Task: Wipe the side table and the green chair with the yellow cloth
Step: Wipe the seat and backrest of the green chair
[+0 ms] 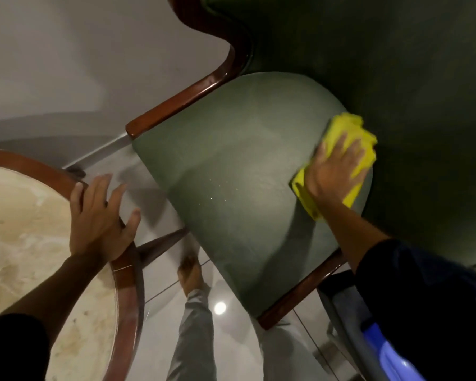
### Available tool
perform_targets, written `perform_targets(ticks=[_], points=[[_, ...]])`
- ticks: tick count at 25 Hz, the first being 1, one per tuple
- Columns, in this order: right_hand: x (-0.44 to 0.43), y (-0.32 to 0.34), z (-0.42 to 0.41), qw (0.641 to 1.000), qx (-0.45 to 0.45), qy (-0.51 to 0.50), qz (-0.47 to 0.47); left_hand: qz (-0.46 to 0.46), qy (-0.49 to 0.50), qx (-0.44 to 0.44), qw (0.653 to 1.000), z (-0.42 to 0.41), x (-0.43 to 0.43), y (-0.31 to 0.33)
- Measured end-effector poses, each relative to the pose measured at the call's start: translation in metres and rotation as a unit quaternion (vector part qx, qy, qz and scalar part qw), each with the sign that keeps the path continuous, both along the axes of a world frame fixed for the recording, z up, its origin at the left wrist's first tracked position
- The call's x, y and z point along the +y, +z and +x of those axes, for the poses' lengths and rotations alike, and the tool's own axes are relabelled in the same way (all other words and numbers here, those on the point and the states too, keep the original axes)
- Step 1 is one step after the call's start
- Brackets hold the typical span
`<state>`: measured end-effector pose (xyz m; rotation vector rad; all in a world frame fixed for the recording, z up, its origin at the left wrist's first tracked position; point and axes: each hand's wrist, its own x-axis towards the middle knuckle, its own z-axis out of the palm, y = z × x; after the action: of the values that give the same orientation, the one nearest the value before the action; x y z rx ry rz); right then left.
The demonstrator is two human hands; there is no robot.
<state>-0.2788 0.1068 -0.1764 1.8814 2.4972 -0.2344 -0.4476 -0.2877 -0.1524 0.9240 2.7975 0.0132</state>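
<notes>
On the green chair's seat [239, 193], near its back corner, a right hand [334, 174] presses flat, fingers spread, on the yellow cloth [341, 130], soft, light and likely best bunched under the palm, while the left hand [99, 221] rests open on the side table's rim [124, 273].

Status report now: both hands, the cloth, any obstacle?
Right hand flat on yellow cloth, pressing it on green chair seat. Left hand open on side table rim. No obstacle on seat.
</notes>
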Motion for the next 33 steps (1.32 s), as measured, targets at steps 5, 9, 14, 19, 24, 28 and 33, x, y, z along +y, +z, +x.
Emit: perform_targets(ticks=[5, 9, 14, 19, 24, 28, 33], points=[[-0.183, 0.008, 0.025, 0.977, -0.007, 0.213, 0.008, 0.032, -0.005, 0.024, 0.999, 0.003, -0.001, 0.001], [-0.201, 0.006, -0.119, 0.925, 0.002, 0.381, 0.007, 0.054, -0.006, 0.043, 0.998, 0.003, -0.008, -0.007], [-0.227, -0.006, -0.076, 0.797, -0.093, 0.594, 0.056, 0.091, 0.002, 0.027, 0.995, 0.001, -0.008, -0.005], [-0.213, -0.007, 0.093, 0.876, -0.05, 0.478, 0.034, 0.062, -0.016, 0.033, 0.997, 0.0, -0.008, -0.006], [-0.098, 0.005, 0.077, 0.998, -0.016, 0.06, 0.003, 0.052, -0.021, 0.041, 0.998, 0.002, -0.005, -0.002], [-0.003, 0.008, 0.029, 0.994, 0.039, -0.1, -0.027, 0.075, -0.039, 0.089, 0.992, 0.006, -0.005, -0.006], [-0.022, 0.002, -0.099, 0.995, 0.021, 0.09, -0.035, 0.085, -0.027, 0.089, 0.992, 0.005, -0.006, -0.007]])
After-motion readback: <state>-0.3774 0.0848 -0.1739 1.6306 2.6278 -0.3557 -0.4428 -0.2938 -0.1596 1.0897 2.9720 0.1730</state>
